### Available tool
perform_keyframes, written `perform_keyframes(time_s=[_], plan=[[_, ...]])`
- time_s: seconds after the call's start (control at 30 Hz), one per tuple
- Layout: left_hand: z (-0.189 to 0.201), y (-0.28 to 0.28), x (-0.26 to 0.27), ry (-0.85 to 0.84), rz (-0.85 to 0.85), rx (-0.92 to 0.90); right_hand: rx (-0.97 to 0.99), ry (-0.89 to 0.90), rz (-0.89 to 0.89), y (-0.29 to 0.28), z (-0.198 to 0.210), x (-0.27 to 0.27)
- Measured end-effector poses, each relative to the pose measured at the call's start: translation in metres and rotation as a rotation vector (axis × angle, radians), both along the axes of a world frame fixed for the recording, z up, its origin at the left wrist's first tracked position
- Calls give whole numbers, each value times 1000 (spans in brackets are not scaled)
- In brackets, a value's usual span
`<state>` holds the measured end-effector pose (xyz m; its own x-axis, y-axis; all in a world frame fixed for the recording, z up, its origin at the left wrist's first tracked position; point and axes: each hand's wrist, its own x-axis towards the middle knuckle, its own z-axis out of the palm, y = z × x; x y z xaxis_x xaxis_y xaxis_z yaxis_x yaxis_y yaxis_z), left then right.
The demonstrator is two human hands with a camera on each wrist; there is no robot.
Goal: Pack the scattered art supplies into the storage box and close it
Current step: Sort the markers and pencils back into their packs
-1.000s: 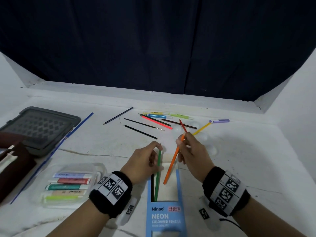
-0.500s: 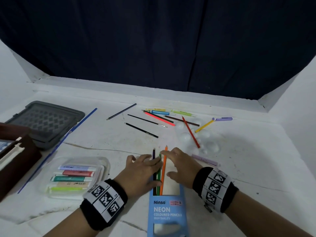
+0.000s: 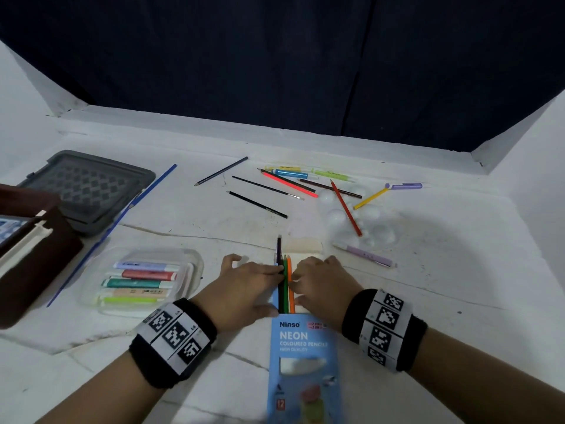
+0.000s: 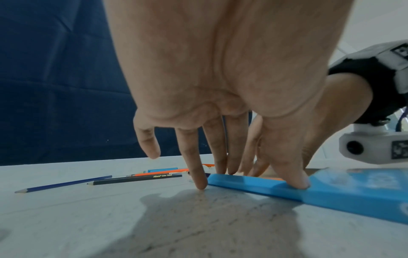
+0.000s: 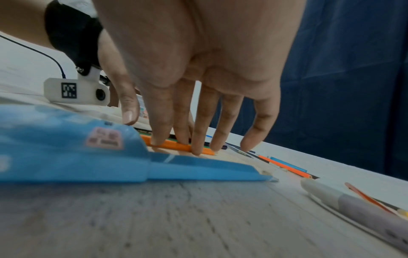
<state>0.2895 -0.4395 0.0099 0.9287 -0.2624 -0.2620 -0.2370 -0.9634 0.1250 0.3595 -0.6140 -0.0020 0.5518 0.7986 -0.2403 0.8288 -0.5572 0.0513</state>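
Head cam sits high, angled fwd and down over the white worktop (image 3: 443, 270), taking in both forearms and the dark blue curtain (image 3: 275, 56) behind. L and R wrist cams sit low, almost at surface level, v. close under each palm, facing the curtain. All three share the flat light-blue cardboard pencil box (image 3: 302, 362) (image 4: 331, 190) (image 5: 77, 157).

Lower centre: left hand (image 3: 244, 289) and right hand (image 3: 321, 284) flat beside three pencils (image 3: 285, 286) in blue pencil box (image 3: 301, 362) — loose pencils (image 3: 275, 186) upper centre, marker tray (image 3: 143, 280) left.
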Motion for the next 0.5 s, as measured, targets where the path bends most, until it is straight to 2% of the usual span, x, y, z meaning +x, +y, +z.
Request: perform_keyframes(time_s=[0.13, 0.23, 0.4, 0.5], plan=[[-5, 3, 5, 14, 19, -10, 66, 65, 36, -4, 1, -3], [-5, 5, 9, -2, 13, -84, 139, 114, -5, -10, 12, 1], [7, 8, 29, -118, 82, -404, 347, 40, -260, -27, 34, 47], [9, 7, 57, -293, 206, -558, 306, 39, -461, -43, 29, 87]])
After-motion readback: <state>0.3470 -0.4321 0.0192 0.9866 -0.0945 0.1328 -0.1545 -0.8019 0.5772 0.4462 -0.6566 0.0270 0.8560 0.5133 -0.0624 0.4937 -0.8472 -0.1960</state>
